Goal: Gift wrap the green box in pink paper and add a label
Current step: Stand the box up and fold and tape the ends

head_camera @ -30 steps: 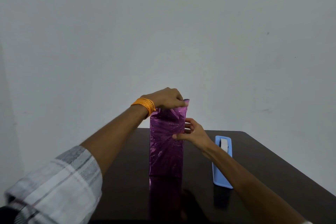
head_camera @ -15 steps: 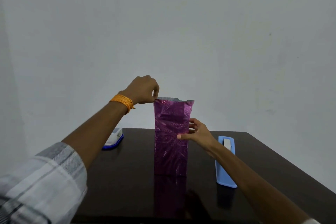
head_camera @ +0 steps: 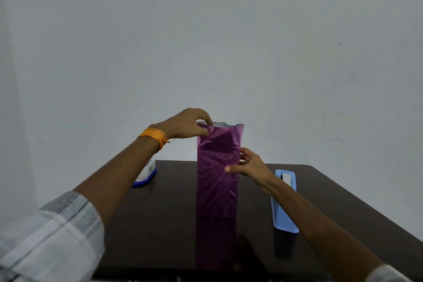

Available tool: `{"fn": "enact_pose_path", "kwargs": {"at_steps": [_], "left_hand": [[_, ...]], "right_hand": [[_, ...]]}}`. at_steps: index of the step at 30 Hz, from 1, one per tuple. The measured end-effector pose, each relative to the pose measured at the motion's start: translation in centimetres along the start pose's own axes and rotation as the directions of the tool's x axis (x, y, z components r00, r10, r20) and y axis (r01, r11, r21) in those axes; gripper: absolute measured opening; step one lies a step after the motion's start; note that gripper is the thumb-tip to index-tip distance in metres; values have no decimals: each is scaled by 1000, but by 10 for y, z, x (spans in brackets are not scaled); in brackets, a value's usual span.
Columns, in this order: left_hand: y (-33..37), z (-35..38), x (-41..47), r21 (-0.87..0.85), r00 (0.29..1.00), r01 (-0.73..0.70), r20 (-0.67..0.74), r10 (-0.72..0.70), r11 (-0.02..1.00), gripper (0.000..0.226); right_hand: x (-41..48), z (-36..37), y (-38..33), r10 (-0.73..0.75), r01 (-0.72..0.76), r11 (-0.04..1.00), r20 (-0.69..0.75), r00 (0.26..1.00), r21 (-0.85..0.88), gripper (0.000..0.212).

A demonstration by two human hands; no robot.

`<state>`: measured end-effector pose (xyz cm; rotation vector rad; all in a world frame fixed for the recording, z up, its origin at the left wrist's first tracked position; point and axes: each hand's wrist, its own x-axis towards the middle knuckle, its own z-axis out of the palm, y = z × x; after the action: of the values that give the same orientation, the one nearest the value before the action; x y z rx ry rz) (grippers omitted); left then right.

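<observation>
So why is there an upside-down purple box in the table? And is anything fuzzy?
Head view: the table is dark and shiny, so it mirrors the box in its paper and the tape holder; head view: the sleeve at lower left is blurred, close to the camera; head view: the light is dim and soft, with no hard shadows.

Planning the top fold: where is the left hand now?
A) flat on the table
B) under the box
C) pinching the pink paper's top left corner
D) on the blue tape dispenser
C: the left hand pinches the pink paper at its top left corner, right hand holding the side.
</observation>
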<state>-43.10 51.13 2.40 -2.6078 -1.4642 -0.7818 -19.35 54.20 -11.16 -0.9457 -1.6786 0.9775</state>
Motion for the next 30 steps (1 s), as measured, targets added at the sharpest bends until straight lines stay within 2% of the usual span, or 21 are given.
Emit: {"fn": "enact_pose_path", "kwargs": {"at_steps": [2, 9, 13, 14, 16, 18, 21, 23, 25, 27, 30], "left_hand": [[-2, 3, 2, 23, 1000, 12, 12, -12, 1000, 23], [0, 2, -5, -134, 976, -2, -218, -27, 991, 7], [21, 17, -10, -177, 873, -107, -488, 7, 978, 3], [31, 26, -12, -144, 835, -140, -549, 39, 980, 2], [56, 47, -19, -57, 781, -217, -609, 138, 974, 2], [82, 75, -25, -30, 783, -300, -579, 228, 953, 3], [104, 121, -26, -174, 887, -299, -414, 205, 938, 10], [109, 153, -23, -293, 963, -198, -237, 130, 935, 15], [109, 178, -20, -359, 996, -82, -61, 64, 930, 20], [109, 196, -18, -407, 997, 19, 79, 15, 913, 28], [108, 218, -12, -443, 976, 112, 215, -16, 889, 45]], "right_hand": [[2, 0, 1, 6, -6, 1000, 8, 1000, 9, 70], [1, -1, 0, 8, -8, 1000, 8, 1000, -28, 75], [-7, -8, -2, 33, -36, 997, -43, 999, -72, 89], [-12, -13, -4, 42, -49, 995, -83, 996, -88, 86], [-22, -25, -8, 30, -51, 992, -185, 982, -113, 65], [-35, -42, -10, 3, -54, 986, -301, 954, -161, 41], [-55, -69, -7, -47, -106, 952, -480, 876, -286, 10], [-69, -86, 0, -6, -207, 922, -546, 838, -328, 18], [-83, -97, 8, 73, -323, 878, -568, 820, -353, 35], [-94, -102, 17, 153, -406, 843, -565, 811, -354, 42], [-102, -97, 24, 281, -478, 831, -526, 803, -285, 36]]}}
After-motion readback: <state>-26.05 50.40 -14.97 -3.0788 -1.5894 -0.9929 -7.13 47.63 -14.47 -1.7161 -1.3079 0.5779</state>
